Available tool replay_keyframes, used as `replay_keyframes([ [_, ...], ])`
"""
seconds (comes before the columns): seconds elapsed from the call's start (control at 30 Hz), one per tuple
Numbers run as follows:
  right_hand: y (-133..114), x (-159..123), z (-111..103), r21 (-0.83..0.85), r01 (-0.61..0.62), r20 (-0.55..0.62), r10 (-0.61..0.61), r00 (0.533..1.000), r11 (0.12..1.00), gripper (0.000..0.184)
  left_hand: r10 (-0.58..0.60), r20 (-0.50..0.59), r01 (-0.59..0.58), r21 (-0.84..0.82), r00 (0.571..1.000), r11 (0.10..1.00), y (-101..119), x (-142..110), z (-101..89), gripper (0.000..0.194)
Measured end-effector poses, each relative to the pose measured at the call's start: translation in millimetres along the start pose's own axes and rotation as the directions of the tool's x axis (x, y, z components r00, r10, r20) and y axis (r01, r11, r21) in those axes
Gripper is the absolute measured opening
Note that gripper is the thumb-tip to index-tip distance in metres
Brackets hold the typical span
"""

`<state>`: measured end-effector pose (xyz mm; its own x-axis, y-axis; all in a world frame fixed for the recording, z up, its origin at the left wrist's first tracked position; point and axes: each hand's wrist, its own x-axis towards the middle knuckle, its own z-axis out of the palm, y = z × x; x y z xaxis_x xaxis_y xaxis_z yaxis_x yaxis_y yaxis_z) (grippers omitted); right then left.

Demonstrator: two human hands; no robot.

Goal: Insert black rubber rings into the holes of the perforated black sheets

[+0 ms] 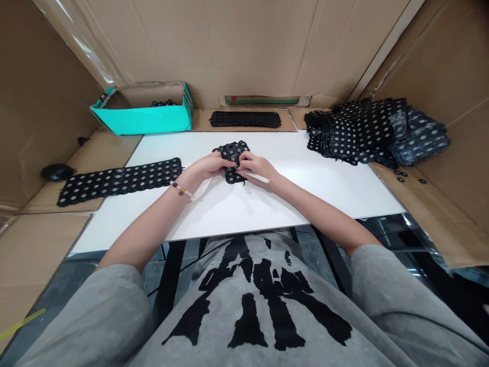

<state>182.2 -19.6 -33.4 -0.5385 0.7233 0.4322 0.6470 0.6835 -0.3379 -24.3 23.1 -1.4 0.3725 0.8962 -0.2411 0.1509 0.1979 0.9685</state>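
A small black mesh piece with rows of pale round dots [236, 176] is at the middle of the white tabletop. My left hand [211, 165] pinches its left side, the thumb lying across the top. Held in my right hand [256, 165] is a slim white stick-like tool [260, 177]; its tip, at the piece, is hidden by my fingers. Those fingers are pressed together on the right side of the piece. Left of my left hand lies a long black dotted strip [122, 179], flat on the table and the cardboard.
A turquoise open box [143, 120] with small black parts inside stands at the back left. Behind my hands lies a black strip [245, 119]. A pile of black dotted pieces [367, 130] fills the back right. Several black rings [400, 173] and a black rounded object [57, 172] lie on cardboard.
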Motion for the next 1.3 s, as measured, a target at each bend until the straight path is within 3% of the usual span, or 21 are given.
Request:
replay_keyframes([
  [0.13, 10.5, 0.1, -0.4, 0.105, 0.036, -0.024, -0.034, 0.999, 0.994, 0.014, 0.062, 0.025, -0.066, 0.287, 0.998, 0.956, 9.4, -5.8, -3.2, 0.022],
  [0.27, 10.5, -0.2, -3.4, 0.203, 0.079, -0.056, -0.069, 0.996, 0.976, 0.015, 0.049, 0.002, -0.044, 0.497, 0.999, 0.867, 16.4, -9.0, -7.9, 0.029],
  [0.57, -4.5, -2.3, -1.8, 0.267, 0.15, -0.193, -0.1, 0.976, 0.952, 0.018, -0.115, -0.04, 0.122, 0.249, 0.993, 0.961, 22.6, -10.8, -4.9, 0.04],
  [0.87, -1.5, -2.7, 3.6, 0.235, 0.138, -0.172, -0.098, 0.98, 0.962, 0.021, -0.073, -0.036, 0.081, 0.32, 0.997, 0.944, 14.9, -3.8, -8.5, 0.036],
  [1.13, -12.5, -6.1, 4.2, -0.002, 0.073, -0.087, -0.073, 0.994, 0.997, 0.028, -0.02, -0.109, 0.058, 0.355, 0.994, 0.933, 21.8, -13.6, 2.5, 0.038],
  [1.3, -21.8, -4.5, 7.6, -0.129, -0.018, -0.036, 0.013, 0.999, 0.992, 0.03, 0.013, -0.127, 0.033, 0.352, 0.992, 0.935, 22.8, -16.3, 7.3, 0.031],
])
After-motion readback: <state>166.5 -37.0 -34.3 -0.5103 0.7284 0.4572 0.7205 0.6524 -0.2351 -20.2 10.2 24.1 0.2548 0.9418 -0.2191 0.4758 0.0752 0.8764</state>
